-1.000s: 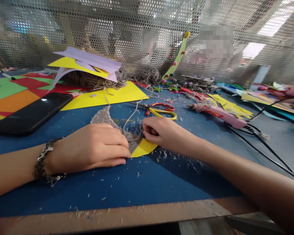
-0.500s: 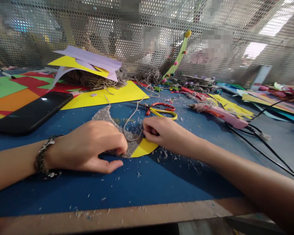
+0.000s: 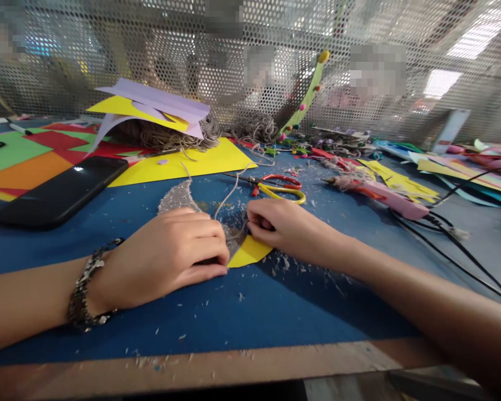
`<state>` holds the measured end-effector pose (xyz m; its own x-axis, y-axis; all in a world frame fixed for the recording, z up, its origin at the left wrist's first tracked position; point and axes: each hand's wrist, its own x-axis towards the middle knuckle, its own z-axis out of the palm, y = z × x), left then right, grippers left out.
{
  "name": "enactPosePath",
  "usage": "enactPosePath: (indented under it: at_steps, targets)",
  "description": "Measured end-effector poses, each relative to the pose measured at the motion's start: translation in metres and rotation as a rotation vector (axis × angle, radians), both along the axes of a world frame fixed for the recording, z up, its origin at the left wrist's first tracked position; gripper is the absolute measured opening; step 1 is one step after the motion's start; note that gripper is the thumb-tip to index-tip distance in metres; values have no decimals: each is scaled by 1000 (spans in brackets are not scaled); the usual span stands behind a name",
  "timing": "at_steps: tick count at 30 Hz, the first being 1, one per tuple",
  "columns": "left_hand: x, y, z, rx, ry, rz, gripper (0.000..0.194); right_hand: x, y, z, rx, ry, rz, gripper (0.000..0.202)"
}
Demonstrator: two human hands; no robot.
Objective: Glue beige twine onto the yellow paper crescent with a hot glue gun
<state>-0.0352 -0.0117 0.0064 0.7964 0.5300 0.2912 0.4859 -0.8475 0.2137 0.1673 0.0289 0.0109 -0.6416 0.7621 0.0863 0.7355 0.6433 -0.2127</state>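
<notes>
A yellow paper cut-out (image 3: 250,253), partly covered with rows of grey yarn, lies flat in front of me. Its yarn-covered part (image 3: 177,197) narrows to a curved tip at the upper left. My left hand (image 3: 179,253) rests over its middle, fingers curled and thumb closed at the lower edge. At the right side of the cut-out, my right hand (image 3: 273,223) is closed in a pinch on grey yarn; its fingertips are partly hidden. A loose strand of yarn (image 3: 229,192) runs up between the hands. Just beyond are scissors (image 3: 281,189) with red and yellow handles.
A black phone (image 3: 60,192) lies at left beside coloured paper (image 3: 37,164). Behind are a yellow sheet (image 3: 217,161) and a yarn bundle (image 3: 167,136) under lilac paper. A pink glue gun (image 3: 384,197) with black cables lies at right. A perforated metal screen (image 3: 183,50) stands behind.
My left hand has shifted right and its thumb has closed up to the fingers at the cut-out's lower edge. My right hand keeps its pinch. The view has moved slightly.
</notes>
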Motion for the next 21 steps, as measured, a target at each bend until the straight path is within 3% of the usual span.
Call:
enactPosePath:
  at_steps: [9, 17, 21]
  targets:
    - [-2, 10, 3, -272, -143, 1, 16, -2, -1, 1, -9, -18, -9, 13]
    - [-11, 21, 8, -743, -256, -44, 22, -1, -2, 1, -22, -14, -8, 12]
    - [-16, 27, 9, -979, -506, -18, 24, -1, -1, 2, -31, -20, -10, 11]
